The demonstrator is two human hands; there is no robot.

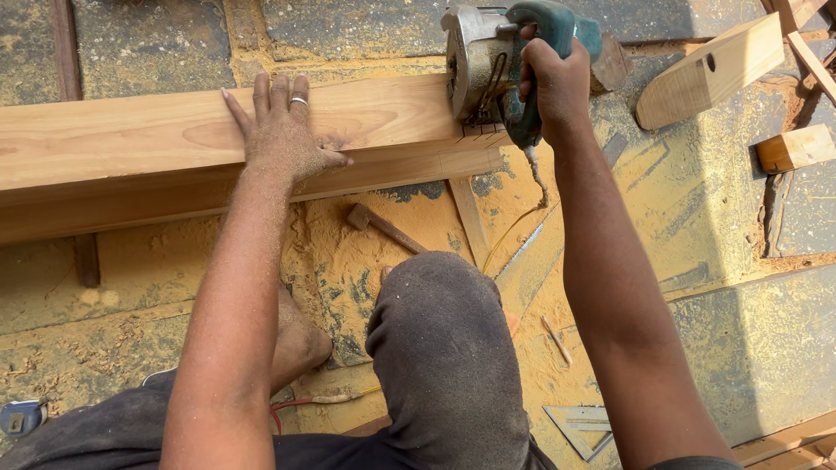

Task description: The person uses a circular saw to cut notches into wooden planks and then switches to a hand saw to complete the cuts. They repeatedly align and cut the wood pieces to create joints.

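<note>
A long pale wooden beam [131,139] lies across the floor, running off the left edge. My left hand [280,130] presses flat on its top face, fingers spread, a ring on one finger. My right hand [554,83] grips the handle of a teal and grey circular saw [488,61] that sits at the beam's right end. Several short cuts show in the beam's end under the saw. The saw's cord [522,218] hangs down toward the floor. My bent knee [444,339] is in the foreground.
Sawdust covers the stone floor. A hammer [383,228] and a hand saw [522,248] lie below the beam. A metal square [579,426] lies near my right arm. Wood offcuts [710,74] [794,148] lie at the upper right, a tape measure [22,416] at lower left.
</note>
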